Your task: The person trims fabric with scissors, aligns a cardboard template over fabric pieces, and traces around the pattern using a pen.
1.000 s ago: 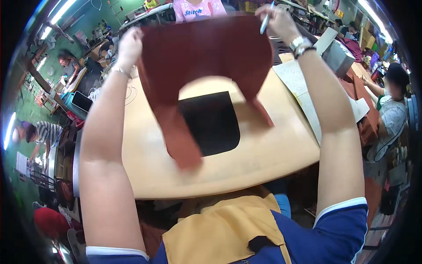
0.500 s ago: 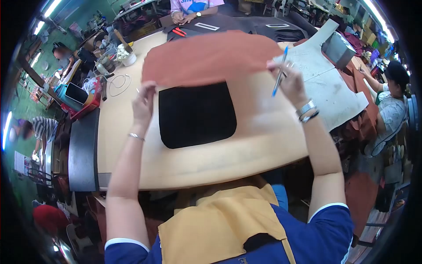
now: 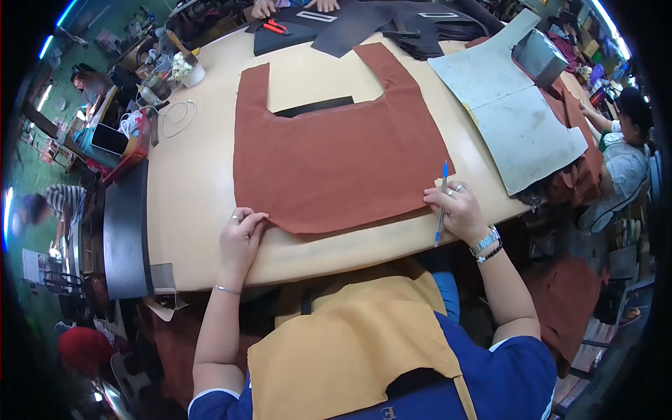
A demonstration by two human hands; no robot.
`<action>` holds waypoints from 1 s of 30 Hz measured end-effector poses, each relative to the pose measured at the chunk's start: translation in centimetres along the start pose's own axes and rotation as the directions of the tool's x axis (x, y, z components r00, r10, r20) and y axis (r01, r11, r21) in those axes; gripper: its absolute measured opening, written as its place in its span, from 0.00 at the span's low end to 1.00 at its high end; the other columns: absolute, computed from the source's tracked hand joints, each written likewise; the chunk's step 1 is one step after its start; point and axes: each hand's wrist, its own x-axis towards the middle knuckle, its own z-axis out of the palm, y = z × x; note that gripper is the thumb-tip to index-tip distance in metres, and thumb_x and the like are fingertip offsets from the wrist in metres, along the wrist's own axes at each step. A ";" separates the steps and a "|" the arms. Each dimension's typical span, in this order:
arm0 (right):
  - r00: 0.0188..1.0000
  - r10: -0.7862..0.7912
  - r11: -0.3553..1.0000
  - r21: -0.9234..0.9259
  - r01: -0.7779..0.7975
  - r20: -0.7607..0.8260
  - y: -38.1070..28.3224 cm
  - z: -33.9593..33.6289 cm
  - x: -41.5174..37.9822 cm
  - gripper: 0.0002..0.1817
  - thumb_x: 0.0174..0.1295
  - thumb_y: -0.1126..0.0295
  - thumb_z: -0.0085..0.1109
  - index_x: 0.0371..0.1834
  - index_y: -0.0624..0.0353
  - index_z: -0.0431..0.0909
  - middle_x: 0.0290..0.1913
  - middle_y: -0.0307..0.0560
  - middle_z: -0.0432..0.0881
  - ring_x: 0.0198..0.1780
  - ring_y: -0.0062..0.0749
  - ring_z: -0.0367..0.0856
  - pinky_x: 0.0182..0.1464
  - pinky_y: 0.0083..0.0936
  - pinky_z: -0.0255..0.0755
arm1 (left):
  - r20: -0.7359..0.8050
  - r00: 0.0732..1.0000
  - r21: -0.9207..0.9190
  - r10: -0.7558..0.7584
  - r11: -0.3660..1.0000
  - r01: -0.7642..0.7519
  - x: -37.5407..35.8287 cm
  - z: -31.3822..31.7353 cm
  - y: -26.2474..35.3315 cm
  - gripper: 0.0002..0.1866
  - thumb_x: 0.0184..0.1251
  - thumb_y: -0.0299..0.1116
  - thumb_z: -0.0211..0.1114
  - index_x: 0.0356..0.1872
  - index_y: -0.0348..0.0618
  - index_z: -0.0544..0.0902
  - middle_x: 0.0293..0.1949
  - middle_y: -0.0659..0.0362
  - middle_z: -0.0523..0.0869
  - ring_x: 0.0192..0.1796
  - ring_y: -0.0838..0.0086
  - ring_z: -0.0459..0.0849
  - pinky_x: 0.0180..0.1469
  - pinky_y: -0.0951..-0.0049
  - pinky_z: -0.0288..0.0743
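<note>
A reddish-brown leather panel [image 3: 336,161] with two strap-like arms and a curved cut-out lies over the table in front of me. My left hand [image 3: 242,238] is closed, pinching its near left corner between thumb and fingers. At the near right corner, my right hand [image 3: 456,210] grips the leather's edge and also has a blue pen [image 3: 441,203] held upright in its fingers. Beneath the panel is a black piece [image 3: 316,106]; just a strip of it shows through the cut-out, and the rest is covered.
Pale card pattern sheets [image 3: 518,112] and a grey metal block [image 3: 539,57] stand at the right. Dark sheets [image 3: 448,42] and a red cutter [image 3: 276,26] are at the far side, by a co-worker's hands. A white pot [image 3: 189,73], a cable and a red basket [image 3: 129,164] are left.
Both hands have come down toward me, drawing the raised leather panel flat over the black piece. Its strap-like arms now show. The pen remains in my right hand.
</note>
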 end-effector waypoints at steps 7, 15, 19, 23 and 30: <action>0.999 0.051 0.992 0.113 -0.052 0.010 -2.5 -0.4 -1.2 0.07 0.51 0.72 0.69 0.33 0.51 0.82 0.32 0.38 0.85 0.41 0.36 0.83 0.54 0.35 0.72 | -0.056 0.938 -0.497 -0.341 0.825 0.270 -2.6 0.8 -0.6 0.07 0.72 0.31 0.61 0.46 0.42 0.81 0.29 0.61 0.79 0.24 0.76 0.76 0.28 0.74 0.72; 0.936 -0.297 0.822 0.550 0.149 0.191 -9.9 1.3 1.1 0.10 0.53 0.63 0.73 0.32 0.51 0.81 0.22 0.37 0.77 0.27 0.33 0.78 0.40 0.32 0.74 | 0.086 0.759 -0.995 -0.645 -0.018 0.098 -2.6 2.3 3.9 0.24 0.76 0.37 0.57 0.68 0.47 0.63 0.65 0.61 0.70 0.63 0.72 0.71 0.64 0.66 0.67; 0.902 -0.331 0.796 0.596 0.108 0.277 -11.2 0.9 4.1 0.14 0.52 0.58 0.75 0.34 0.51 0.80 0.26 0.40 0.79 0.28 0.35 0.79 0.33 0.31 0.74 | 0.038 0.712 -0.964 -0.701 0.162 0.210 -1.8 4.2 4.5 0.24 0.75 0.28 0.54 0.69 0.39 0.63 0.67 0.56 0.70 0.67 0.68 0.70 0.69 0.66 0.64; 0.898 -0.437 0.812 0.406 0.419 -0.054 -11.8 0.7 8.9 0.24 0.51 0.59 0.74 0.52 0.50 0.79 0.61 0.44 0.79 0.60 0.41 0.79 0.64 0.39 0.71 | -0.152 0.911 -0.813 -0.384 0.572 0.106 -0.6 3.3 7.5 0.20 0.72 0.22 0.53 0.63 0.36 0.69 0.59 0.54 0.76 0.59 0.67 0.76 0.62 0.65 0.68; 0.792 -0.602 0.786 0.248 0.566 0.100 -12.2 -0.9 12.7 0.13 0.57 0.64 0.61 0.46 0.44 0.80 0.38 0.32 0.83 0.49 0.31 0.83 0.71 0.56 0.56 | -0.051 0.977 -0.384 0.206 0.899 -0.210 -1.0 1.2 11.6 0.12 0.62 0.18 0.61 0.46 0.39 0.82 0.33 0.50 0.87 0.31 0.59 0.87 0.33 0.65 0.79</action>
